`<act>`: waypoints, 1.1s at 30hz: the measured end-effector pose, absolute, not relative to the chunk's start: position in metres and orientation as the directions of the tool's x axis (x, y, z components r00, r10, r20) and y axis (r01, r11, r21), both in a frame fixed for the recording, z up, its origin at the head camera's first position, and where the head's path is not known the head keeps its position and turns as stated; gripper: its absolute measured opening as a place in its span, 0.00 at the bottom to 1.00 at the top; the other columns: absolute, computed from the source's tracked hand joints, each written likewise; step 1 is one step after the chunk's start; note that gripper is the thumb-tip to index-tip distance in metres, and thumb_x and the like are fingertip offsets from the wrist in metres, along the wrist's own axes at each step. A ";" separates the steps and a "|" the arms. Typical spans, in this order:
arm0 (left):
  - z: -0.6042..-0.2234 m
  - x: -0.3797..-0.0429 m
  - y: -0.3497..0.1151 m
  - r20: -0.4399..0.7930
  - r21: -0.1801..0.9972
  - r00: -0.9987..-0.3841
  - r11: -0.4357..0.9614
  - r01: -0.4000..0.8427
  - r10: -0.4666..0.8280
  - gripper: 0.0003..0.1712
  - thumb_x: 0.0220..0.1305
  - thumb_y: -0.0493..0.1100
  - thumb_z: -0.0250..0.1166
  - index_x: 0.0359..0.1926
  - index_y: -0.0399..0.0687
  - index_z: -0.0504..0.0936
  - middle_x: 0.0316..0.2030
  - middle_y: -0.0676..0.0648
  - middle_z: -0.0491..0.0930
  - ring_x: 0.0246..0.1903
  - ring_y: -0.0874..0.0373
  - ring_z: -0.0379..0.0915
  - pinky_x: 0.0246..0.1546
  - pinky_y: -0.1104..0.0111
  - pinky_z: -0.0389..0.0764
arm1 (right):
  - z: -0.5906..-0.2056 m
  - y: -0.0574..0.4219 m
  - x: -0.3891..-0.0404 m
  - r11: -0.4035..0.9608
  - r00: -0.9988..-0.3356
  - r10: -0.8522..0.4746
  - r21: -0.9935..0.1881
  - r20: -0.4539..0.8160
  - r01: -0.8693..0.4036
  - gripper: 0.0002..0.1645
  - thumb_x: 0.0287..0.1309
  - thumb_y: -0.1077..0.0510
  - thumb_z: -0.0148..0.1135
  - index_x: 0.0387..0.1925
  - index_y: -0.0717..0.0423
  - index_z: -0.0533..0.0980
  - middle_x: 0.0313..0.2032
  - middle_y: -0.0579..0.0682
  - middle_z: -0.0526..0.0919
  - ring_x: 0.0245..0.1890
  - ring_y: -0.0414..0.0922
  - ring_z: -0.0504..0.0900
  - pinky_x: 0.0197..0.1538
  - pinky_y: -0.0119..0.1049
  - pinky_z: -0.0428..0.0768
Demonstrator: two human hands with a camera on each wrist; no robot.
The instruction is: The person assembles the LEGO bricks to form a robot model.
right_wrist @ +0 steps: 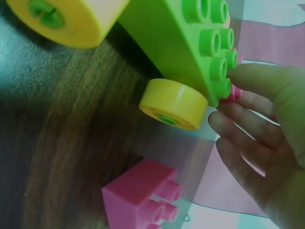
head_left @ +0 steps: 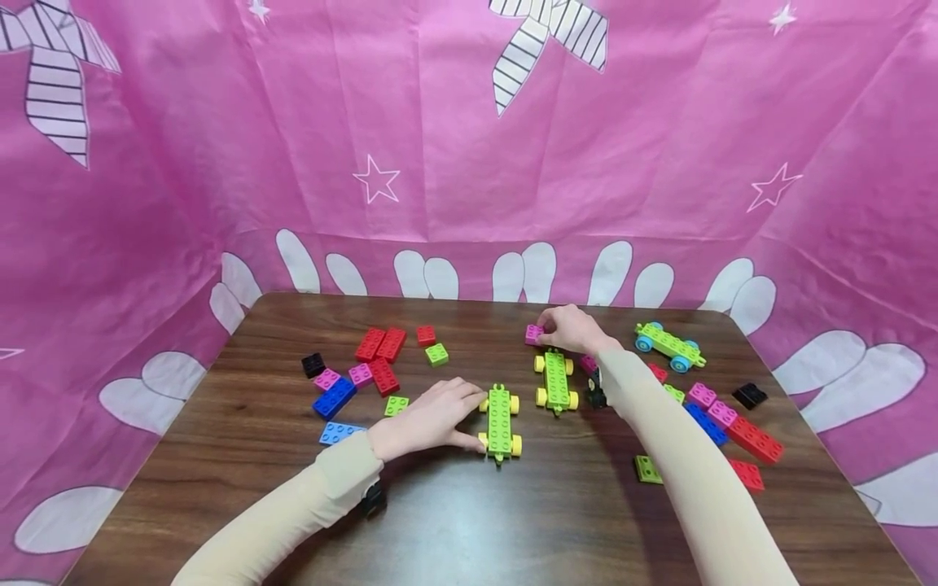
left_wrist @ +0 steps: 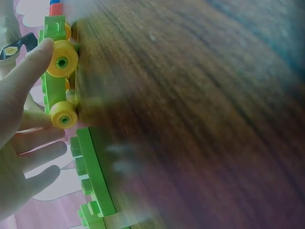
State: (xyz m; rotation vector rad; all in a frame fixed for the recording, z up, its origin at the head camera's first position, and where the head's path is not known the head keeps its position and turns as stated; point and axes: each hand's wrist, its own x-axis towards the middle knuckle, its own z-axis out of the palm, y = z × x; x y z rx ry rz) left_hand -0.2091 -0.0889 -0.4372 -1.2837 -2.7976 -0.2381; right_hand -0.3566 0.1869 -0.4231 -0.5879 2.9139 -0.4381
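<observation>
My left hand [head_left: 438,413] rests at the left side of a green toy car base [head_left: 500,423] with yellow wheels, thumb by the near wheel and fingertips by the far one. In the left wrist view its other fingers [left_wrist: 45,149] spread out straight. Farther back, my right hand [head_left: 573,327] pinches a small pink brick [head_left: 533,334] between thumb and fingers. That brick is mostly hidden behind a second green car base [right_wrist: 176,43] in the right wrist view. This second base stands just in front of the right hand. Another pink brick [right_wrist: 140,195] lies beside it.
Red bricks [head_left: 383,376], a blue brick [head_left: 335,397] and a light blue brick [head_left: 340,433] lie on the left. On the right are a green car base with blue wheels [head_left: 670,346], a long red brick [head_left: 755,439] and a black piece [head_left: 750,395]. Pink cloth hangs behind the table.
</observation>
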 end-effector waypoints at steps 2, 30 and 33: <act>-0.437 -0.209 -0.088 0.107 0.117 -0.655 0.645 0.755 0.748 0.44 0.51 0.70 0.62 0.60 0.43 0.73 0.56 0.47 0.75 0.56 0.56 0.69 0.59 0.62 0.71 | -0.421 0.187 -0.355 0.879 -0.912 -0.404 -0.307 -0.071 -0.365 0.19 0.53 0.48 0.66 0.43 0.54 0.80 0.37 0.51 0.85 0.36 0.46 0.80 0.44 0.46 0.78; -0.435 -0.212 -0.090 0.076 0.149 -0.668 0.654 0.742 0.741 0.46 0.52 0.69 0.62 0.62 0.42 0.71 0.57 0.47 0.75 0.55 0.56 0.69 0.59 0.61 0.70 | -0.399 0.179 -0.317 0.805 -0.854 -0.512 -0.295 0.092 -0.514 0.19 0.55 0.46 0.64 0.45 0.49 0.79 0.42 0.47 0.85 0.43 0.44 0.82 0.47 0.44 0.80; -0.435 -0.213 -0.089 0.081 0.146 -0.663 0.649 0.746 0.744 0.45 0.52 0.69 0.62 0.61 0.41 0.71 0.56 0.47 0.75 0.55 0.56 0.69 0.59 0.61 0.70 | -0.396 0.178 -0.311 0.802 -0.848 -0.518 -0.281 0.116 -0.528 0.19 0.55 0.45 0.64 0.45 0.49 0.79 0.43 0.47 0.85 0.45 0.44 0.82 0.47 0.44 0.80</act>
